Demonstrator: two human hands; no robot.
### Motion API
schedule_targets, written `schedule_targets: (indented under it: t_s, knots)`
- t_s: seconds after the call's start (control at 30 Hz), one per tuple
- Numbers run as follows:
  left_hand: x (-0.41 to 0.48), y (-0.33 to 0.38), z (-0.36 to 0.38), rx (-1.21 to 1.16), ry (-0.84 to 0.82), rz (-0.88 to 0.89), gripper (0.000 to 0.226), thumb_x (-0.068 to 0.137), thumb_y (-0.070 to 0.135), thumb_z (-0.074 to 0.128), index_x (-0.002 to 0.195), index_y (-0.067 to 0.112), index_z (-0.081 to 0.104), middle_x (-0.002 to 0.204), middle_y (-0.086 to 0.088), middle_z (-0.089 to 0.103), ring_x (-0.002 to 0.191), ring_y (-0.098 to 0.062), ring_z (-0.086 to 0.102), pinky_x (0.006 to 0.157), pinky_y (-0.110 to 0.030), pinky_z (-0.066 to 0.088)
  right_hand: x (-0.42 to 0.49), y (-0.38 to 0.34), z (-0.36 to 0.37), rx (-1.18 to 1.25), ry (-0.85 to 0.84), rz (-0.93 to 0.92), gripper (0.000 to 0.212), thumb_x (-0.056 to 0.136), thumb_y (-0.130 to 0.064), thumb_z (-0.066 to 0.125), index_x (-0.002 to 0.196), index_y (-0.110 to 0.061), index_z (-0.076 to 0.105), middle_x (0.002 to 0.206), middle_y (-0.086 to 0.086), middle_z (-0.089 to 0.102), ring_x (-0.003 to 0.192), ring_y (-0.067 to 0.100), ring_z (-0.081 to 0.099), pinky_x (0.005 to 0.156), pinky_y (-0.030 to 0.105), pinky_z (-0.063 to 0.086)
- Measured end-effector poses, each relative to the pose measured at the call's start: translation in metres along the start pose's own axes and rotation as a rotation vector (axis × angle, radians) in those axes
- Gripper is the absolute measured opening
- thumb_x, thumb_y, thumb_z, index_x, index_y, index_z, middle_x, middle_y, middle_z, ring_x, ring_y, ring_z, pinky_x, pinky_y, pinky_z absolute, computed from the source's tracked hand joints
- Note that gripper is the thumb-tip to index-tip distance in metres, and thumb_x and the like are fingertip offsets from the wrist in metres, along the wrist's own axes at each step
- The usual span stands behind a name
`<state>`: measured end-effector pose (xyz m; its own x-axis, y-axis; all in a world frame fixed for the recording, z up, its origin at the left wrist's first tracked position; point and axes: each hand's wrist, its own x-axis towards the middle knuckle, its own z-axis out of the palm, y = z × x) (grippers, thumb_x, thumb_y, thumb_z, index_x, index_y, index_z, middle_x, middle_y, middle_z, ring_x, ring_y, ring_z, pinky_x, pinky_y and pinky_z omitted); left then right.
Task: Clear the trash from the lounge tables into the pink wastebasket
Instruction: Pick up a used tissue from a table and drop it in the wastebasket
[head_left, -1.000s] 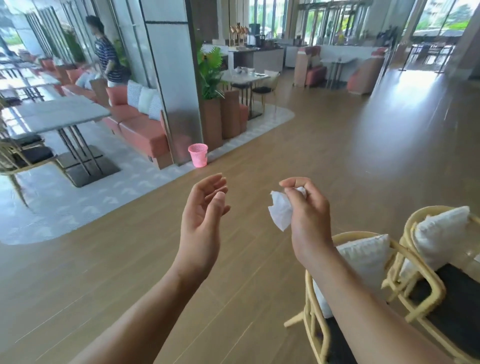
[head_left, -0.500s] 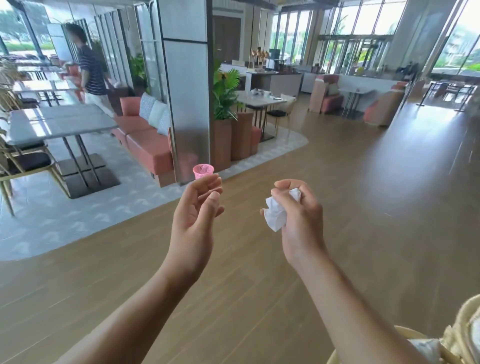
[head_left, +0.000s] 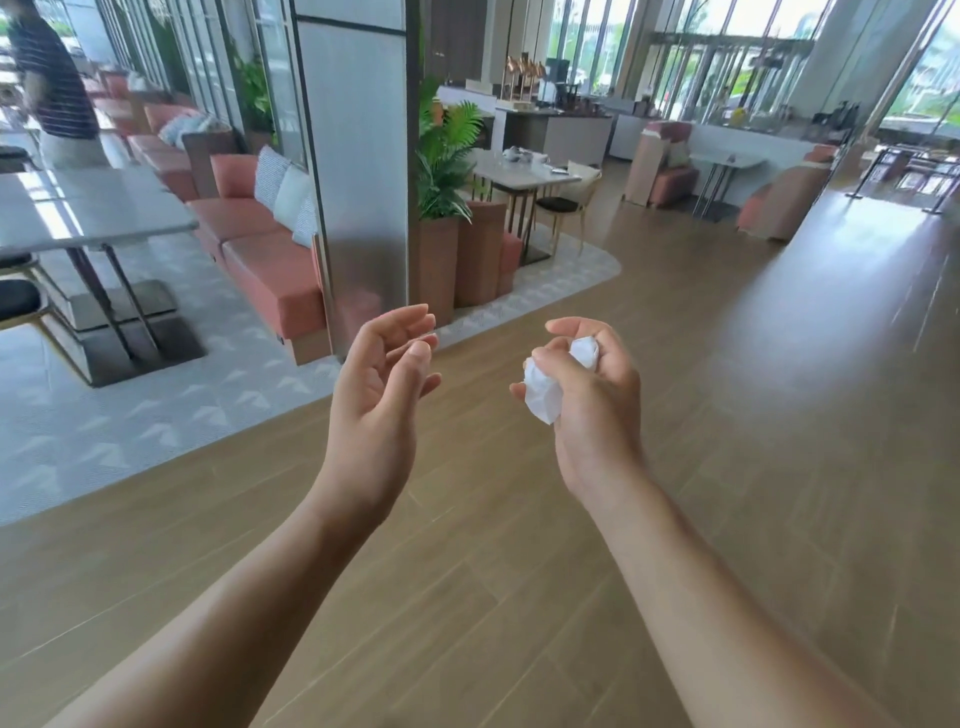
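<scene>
2 hands, 1 white tissue wad (head_left: 543, 397). R hand (head_left: 587, 400) fingers clamped round tissue wad, mid-air over wood floor (head_left: 519, 571). L hand (head_left: 374, 400) empty, fingers loosely curled, apart. Vs 0.5 s ago: tissue wad balled tighter, pillar (head_left: 358, 182) nearer.

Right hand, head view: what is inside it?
A crumpled white tissue sits inside the right hand, with the fingers curled round it. White paper shows below the thumb and between the fingers. The rest is covered by the fingers and palm.
</scene>
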<state>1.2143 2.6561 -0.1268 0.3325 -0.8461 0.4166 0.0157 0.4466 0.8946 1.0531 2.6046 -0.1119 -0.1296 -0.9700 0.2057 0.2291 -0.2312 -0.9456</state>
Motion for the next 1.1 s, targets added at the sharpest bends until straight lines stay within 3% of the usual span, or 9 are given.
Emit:
schedule_targets:
  t_s: [0.27, 0.47, 0.6, 0.8, 1.1]
  knots:
    - [0.154, -0.077, -0.055, -0.013, 0.054, 0.023, 0.03, 0.098, 0.03, 0.052, 0.125, 0.029, 0.063, 0.131, 0.004, 0.069, 0.122, -0.012, 0.067, 0.103, -0.047, 0.058, 0.13, 0.073, 0.115, 0.02, -0.057, -0.001, 0.027, 0.091, 0.009, 0.057, 0.101, -0.014, 0.066, 0.082, 0.001, 0.072, 0.077, 0.019, 0.074, 0.058, 0.033, 0.059]
    - [0.285, -0.119, -0.117, 0.0, 0.074, 0.045, 0.04, 0.09, 0.045, 0.056, 0.126, 0.029, 0.064, 0.131, 0.003, 0.07, 0.124, -0.015, 0.066, 0.097, -0.037, 0.057, 0.234, 0.119, 0.228, -0.022, -0.078, 0.0, 0.023, 0.099, -0.002, 0.056, 0.097, -0.022, 0.066, 0.076, -0.005, 0.071, 0.069, 0.016, 0.063, 0.051, 0.031, 0.049]
    - [0.354, -0.151, -0.152, 0.029, 0.111, 0.027, 0.041, 0.096, 0.038, 0.054, 0.133, 0.021, 0.062, 0.132, 0.0, 0.069, 0.125, -0.016, 0.066, 0.098, -0.038, 0.057, 0.288, 0.151, 0.285, -0.02, -0.092, 0.041, 0.018, 0.102, -0.007, 0.058, 0.094, -0.022, 0.067, 0.066, -0.009, 0.064, 0.058, 0.008, 0.056, 0.045, 0.026, 0.043]
    - [0.447, -0.198, -0.178, 0.039, 0.134, 0.018, 0.032, 0.101, 0.027, 0.051, 0.13, 0.023, 0.062, 0.131, 0.0, 0.069, 0.122, -0.011, 0.066, 0.09, -0.031, 0.057, 0.375, 0.196, 0.343, -0.007, -0.109, 0.102, 0.025, 0.097, -0.01, 0.064, 0.082, -0.03, 0.07, 0.06, -0.01, 0.055, 0.052, 0.007, 0.051, 0.042, 0.018, 0.037]
    - [0.606, -0.296, -0.174, 0.067, 0.196, 0.014, 0.029, 0.1, 0.026, 0.052, 0.127, 0.027, 0.063, 0.126, 0.006, 0.071, 0.124, -0.014, 0.067, 0.095, -0.035, 0.058, 0.552, 0.276, 0.403, 0.013, -0.16, 0.134, 0.022, 0.092, -0.01, 0.068, 0.078, -0.027, 0.07, 0.059, -0.009, 0.052, 0.051, 0.009, 0.046, 0.043, 0.019, 0.035]
